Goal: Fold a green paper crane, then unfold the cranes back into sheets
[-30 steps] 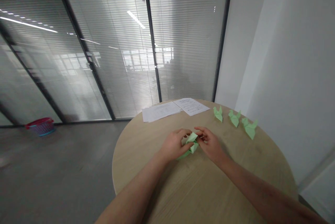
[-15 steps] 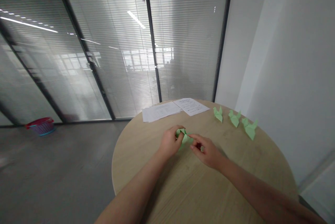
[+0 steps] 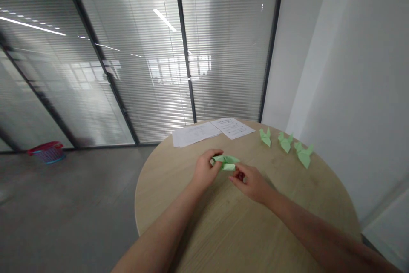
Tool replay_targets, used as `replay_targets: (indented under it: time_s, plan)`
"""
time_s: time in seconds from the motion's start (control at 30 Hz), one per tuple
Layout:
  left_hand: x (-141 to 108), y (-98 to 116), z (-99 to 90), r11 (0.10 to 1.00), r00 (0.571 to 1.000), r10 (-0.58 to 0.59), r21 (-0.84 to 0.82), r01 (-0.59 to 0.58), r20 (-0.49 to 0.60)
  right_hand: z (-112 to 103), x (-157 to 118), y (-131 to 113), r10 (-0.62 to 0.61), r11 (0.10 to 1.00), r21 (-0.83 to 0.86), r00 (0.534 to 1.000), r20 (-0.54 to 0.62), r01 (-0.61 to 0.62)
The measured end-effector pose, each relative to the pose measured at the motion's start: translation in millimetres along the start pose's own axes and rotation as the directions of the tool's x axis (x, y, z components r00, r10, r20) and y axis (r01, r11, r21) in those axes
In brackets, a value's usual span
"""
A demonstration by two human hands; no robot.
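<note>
A partly folded piece of green paper [image 3: 228,165] is held above the middle of the round wooden table [image 3: 236,230]. My left hand [image 3: 207,168] pinches its left end between thumb and fingers. At its lower right edge is my right hand [image 3: 251,182], with the index fingertip touching the paper, the other fingers curled and the thumb a little apart below. To the right stand three folded green paper figures [image 3: 265,137], [image 3: 285,142], [image 3: 303,154] in a slanting row near the table's edge.
White printed sheets [image 3: 196,134] lie at the table's far edge, one overlapping another. A red and blue basket [image 3: 48,152] stands on the grey floor at the left. Glass panels with blinds rise behind the table, and a white wall is on the right.
The green paper now looks wider and flatter between my hands, with a long upper edge showing. My right index finger has come down slightly. The whole view has shifted a little.
</note>
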State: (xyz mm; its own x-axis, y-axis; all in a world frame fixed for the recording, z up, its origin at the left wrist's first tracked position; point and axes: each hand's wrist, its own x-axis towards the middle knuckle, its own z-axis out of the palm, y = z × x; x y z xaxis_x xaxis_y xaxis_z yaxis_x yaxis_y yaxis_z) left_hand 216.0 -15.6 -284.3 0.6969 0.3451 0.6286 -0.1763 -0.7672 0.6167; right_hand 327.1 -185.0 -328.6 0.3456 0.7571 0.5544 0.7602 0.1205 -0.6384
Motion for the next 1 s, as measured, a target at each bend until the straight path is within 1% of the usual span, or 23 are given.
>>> replay_targets:
  time_s: [0.07,0.2,0.27,0.43,0.57,0.67,0.73,0.8,0.9,0.97,1.0]
  plan:
    - [-0.1,-0.3,0.4,0.998,0.998,0.057,0.009,-0.057,0.006,0.2,-0.5,-1.8,-0.006,1.0,-0.002,1.0,0.027,0.006]
    - [0.2,-1.3,1.0,0.986,0.985,0.164,-0.001,-0.164,0.055,0.7,-2.0,-6.8,-0.044,0.999,0.009,0.996,0.079,0.043]
    - [0.4,-2.6,1.0,0.983,0.982,0.181,-0.001,-0.181,0.058,1.3,-2.9,-7.6,-0.063,0.998,0.005,0.993,0.095,0.063]
    - [0.9,-6.7,0.6,0.983,0.983,0.182,0.007,-0.183,0.014,2.5,-3.4,-4.1,-0.077,0.997,-0.004,0.993,0.091,0.078]
    - [1.4,-5.1,-0.6,0.973,0.973,0.231,0.005,-0.231,-0.002,1.6,-2.4,-4.2,-0.078,0.997,-0.003,0.994,0.078,0.079]
    - [1.5,-1.6,-2.0,0.963,0.963,0.268,-0.001,-0.268,-0.026,1.8,-2.5,-5.4,-0.067,0.997,0.038,0.997,0.046,0.065]
    - [1.3,-0.4,-2.6,0.959,0.957,0.282,0.013,-0.282,-0.063,2.9,-2.9,-4.7,-0.018,0.995,0.096,1.0,-0.003,0.018]
    - [0.8,-0.8,-2.8,0.956,0.949,0.295,0.034,-0.293,-0.109,4.3,-2.6,-2.6,0.077,0.983,0.172,0.995,-0.062,-0.065]
    - [0.2,-2.6,-2.8,0.949,0.934,0.314,0.066,-0.307,-0.17,4.9,0.3,1.9,0.227,0.935,0.308,0.964,-0.138,-0.176]
    - [-0.3,-3.0,-3.4,0.946,0.927,0.323,0.083,-0.313,-0.189,4.1,3.8,4.3,0.302,0.893,0.389,0.942,-0.148,-0.225]
    - [-0.5,-2.6,-3.9,0.944,0.925,0.33,0.092,-0.318,-0.191,3.7,5.7,5.0,0.337,0.869,0.423,0.933,-0.123,-0.258]
